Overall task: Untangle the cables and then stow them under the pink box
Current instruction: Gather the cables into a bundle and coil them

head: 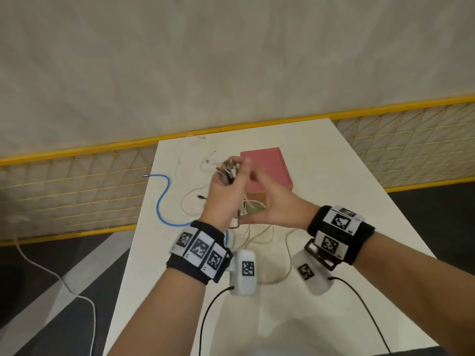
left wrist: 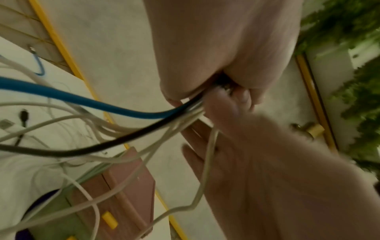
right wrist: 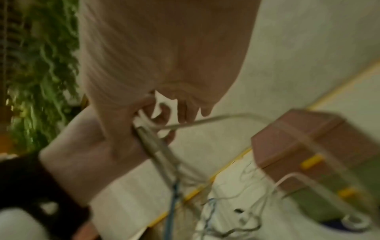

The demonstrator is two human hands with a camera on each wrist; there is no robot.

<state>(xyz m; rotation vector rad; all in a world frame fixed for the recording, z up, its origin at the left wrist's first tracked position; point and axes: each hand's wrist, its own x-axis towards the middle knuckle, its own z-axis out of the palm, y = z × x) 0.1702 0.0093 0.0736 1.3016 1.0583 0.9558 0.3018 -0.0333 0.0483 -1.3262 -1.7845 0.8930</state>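
Note:
My left hand is raised over the white table and grips a bundle of cable ends, with plugs sticking out above the fist. From that fist a blue cable, a black cable and several white cables hang down to the table. My right hand is beside it with fingers spread, and a white cable lies across its palm. The pink box stands just behind both hands on a green base with yellow blocks. The picture is blurred around the right hand.
The white table is narrow, with loose white cables and the blue cable trailing towards its left edge. A yellow wire fence runs behind it. A white cord lies on the floor at the left.

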